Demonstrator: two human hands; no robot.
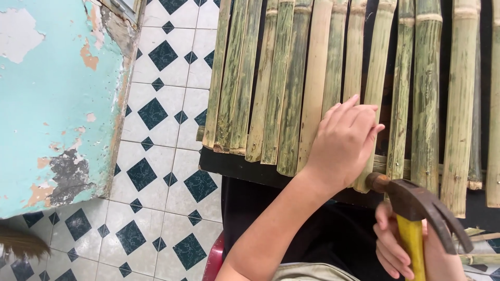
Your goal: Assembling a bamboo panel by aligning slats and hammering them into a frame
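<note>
home craft workspace | patterned floor tiles | peeling turquoise wall | split bamboo slats

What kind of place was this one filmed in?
Likely a small home or backyard craft workshop: split bamboo slats on a dark bench, a claw hammer, a patterned tile floor and a peeling turquoise wall.

Left hand up at twelve o'clock, fingers bent and bunched, knuckles raised — forearm stretching back toward seven o'clock. Right hand low at five o'clock, fingers curled tight in a closed grip — wrist out of view below.
</note>
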